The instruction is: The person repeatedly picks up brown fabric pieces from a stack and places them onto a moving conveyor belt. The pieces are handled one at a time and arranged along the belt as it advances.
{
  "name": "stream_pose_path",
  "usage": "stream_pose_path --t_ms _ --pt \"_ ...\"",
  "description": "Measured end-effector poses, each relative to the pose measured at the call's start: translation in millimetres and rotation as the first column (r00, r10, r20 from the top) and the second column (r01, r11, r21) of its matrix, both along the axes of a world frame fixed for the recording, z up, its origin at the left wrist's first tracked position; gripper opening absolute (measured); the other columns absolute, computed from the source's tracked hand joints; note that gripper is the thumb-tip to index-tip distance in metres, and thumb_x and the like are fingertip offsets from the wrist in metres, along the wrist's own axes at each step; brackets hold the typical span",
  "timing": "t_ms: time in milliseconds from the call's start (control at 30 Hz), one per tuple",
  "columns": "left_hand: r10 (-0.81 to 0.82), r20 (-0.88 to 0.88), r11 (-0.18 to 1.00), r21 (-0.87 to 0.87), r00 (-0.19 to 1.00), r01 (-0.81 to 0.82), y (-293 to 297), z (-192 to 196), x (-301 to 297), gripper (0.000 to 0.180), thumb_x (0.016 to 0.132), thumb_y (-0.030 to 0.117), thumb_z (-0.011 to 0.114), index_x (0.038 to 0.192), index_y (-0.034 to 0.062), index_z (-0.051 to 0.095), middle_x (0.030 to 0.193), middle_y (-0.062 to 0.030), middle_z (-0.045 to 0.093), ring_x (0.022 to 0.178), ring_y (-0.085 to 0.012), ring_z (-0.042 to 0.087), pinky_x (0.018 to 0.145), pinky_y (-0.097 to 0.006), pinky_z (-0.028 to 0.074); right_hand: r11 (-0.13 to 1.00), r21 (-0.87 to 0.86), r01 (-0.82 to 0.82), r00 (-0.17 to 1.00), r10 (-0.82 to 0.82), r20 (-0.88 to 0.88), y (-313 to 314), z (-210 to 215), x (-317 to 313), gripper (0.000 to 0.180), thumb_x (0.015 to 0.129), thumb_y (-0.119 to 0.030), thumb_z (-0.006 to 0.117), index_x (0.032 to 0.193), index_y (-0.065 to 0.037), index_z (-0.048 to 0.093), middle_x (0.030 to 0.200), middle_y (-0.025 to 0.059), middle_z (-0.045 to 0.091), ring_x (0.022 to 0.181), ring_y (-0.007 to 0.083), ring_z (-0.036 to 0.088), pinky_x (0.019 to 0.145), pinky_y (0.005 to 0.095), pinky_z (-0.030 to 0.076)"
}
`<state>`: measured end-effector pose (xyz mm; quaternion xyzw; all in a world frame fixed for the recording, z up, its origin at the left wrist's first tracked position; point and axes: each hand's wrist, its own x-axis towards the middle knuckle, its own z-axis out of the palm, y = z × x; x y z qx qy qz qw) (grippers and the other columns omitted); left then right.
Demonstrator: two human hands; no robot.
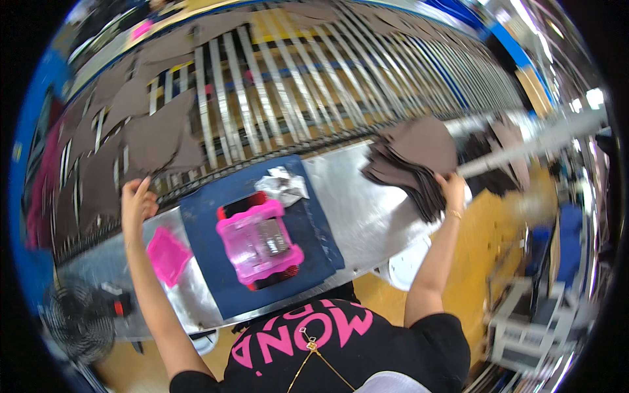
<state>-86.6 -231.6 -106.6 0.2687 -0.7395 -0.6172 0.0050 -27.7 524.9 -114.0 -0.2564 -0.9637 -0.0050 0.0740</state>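
Observation:
My right hand [452, 191] grips the edge of a fanned stack of brown cut fabric pieces [416, 154] on the metal table, with the thumb on top. On the left, my left hand [139, 203] is raised at the conveyor's near edge, its fingers partly bent and apart. Its fingertips are close to the lower edge of a brown fabric piece [157, 141] on the slats; I cannot tell whether they touch it. Between my arms a pink plastic tray [246, 242] with a grey metallic-looking block in it rests on a dark blue mat [311, 239].
The slatted conveyor [282, 98] spans the far side, with more brown pieces along it. Crumpled silvery wrapping [283, 187] lies behind the tray, and a pink sheet [168, 255] left of the mat. A black fan [80, 321] stands lower left. A pale bar [531, 143] juts in from the right.

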Motion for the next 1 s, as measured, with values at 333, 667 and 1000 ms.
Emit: stream_pose_path --t_ms 333,667,1000 --pt "-0.079 -0.031 0.997 -0.012 0.996 0.078 29 28 17 0.049 0.088 0.033 0.064 0.124 0.0099 0.04 0.069 -0.0038 0.056 0.043 -0.0097 0.054 0.035 -0.018 0.036 0.872 -0.174 0.456 0.888 -0.458 0.034 10 8 18 0.059 0.069 -0.056 0.073 0.091 -0.001 0.069 0.096 0.0178 0.068 0.096 0.0289 0.063 0.084 0.0396 0.049" --pt "-0.134 -0.056 0.989 -0.063 0.989 0.131 59 41 23 0.052 0.088 0.031 0.064 0.129 0.0095 0.039 0.073 -0.0045 0.056 0.044 -0.0089 0.054 0.035 -0.018 0.037 0.877 0.035 0.479 0.876 -0.475 -0.079 -24 32 16 0.055 0.07 -0.049 0.074 0.098 -0.003 0.066 0.114 0.0166 0.059 0.103 0.0329 0.059 0.083 0.0436 0.05" --pt "-0.193 -0.098 0.977 -0.11 0.976 0.182 61 44 36 0.052 0.089 0.031 0.063 0.129 0.0075 0.041 0.077 -0.0075 0.058 0.046 -0.0094 0.055 0.036 -0.019 0.04 0.935 0.168 0.313 0.932 -0.336 0.132 -21 26 11 0.04 0.089 -0.039 0.055 0.101 -0.002 0.063 0.107 0.0168 0.064 0.095 0.0328 0.064 0.077 0.0432 0.052"
